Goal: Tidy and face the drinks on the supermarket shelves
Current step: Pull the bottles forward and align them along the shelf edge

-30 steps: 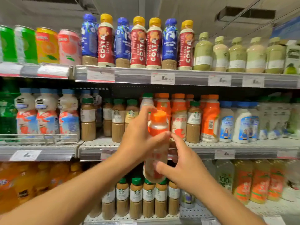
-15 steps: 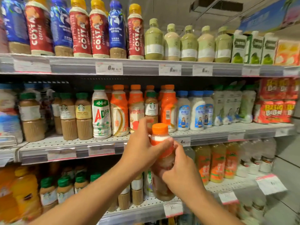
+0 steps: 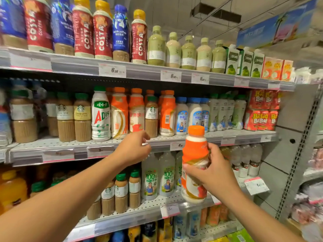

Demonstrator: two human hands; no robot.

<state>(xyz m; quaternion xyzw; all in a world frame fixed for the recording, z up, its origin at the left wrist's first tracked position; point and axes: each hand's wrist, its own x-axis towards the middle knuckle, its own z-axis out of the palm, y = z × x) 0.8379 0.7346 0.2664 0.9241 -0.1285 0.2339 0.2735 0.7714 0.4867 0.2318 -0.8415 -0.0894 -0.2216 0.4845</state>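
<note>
My right hand (image 3: 212, 173) grips an orange-capped orange and white bottle (image 3: 194, 159) upright, in front of the shelves and below the middle shelf's edge. My left hand (image 3: 133, 147) holds nothing; its fingers are loosely curled at the front edge of the middle shelf (image 3: 52, 145), just below a Starbucks latte bottle (image 3: 151, 116) that stands among matching orange bottles (image 3: 119, 114). A white green-capped AD bottle (image 3: 101, 114) stands left of them.
The top shelf (image 3: 143, 69) carries Costa coffee bottles (image 3: 103, 32), pale green tea bottles (image 3: 156, 48) and cartons. Blue-capped coconut drinks (image 3: 181, 116) stand right of the orange row. Lower shelves hold more Starbucks bottles (image 3: 120, 194) and coconut water. A grey upright (image 3: 300, 151) borders the right.
My left hand let go of the orange bottle and moved up-left to the middle shelf's edge. The right hand now holds the bottle alone, further right. The view shifted right.
</note>
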